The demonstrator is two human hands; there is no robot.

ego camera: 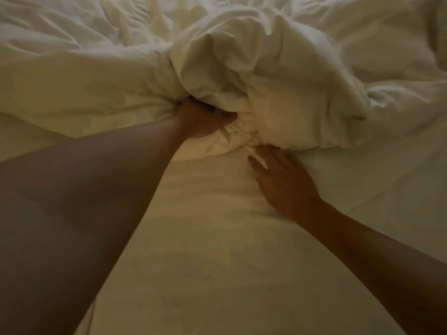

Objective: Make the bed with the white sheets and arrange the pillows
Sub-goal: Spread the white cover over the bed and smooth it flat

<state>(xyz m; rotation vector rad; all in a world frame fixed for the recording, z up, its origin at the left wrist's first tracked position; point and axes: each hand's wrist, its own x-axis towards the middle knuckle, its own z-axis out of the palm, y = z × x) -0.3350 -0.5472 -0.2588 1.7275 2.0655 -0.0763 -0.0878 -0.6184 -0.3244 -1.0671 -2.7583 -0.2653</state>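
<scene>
left hand (203, 120): fisted on the near edge of the bunched white duvet (254, 76) | right hand (283, 182): flat, fingers straight, touching the hem just beside | duvet: heaped mid-bed beyond both hands, on the bottom sheet (205, 238); left hand nearer

I take this for a bedroom: a bed (387, 189) fills my whole view. Its landmark is a bunched white duvet (254, 81), heaped in soft, puffy folds. On the near side of the duvet a white sheet (217, 238) lies stretched flat over the mattress. Beyond the duvet and to either side of it spreads more rumpled white bedding (72, 44). The light is dim, warm and yellowish, as indoors.
</scene>
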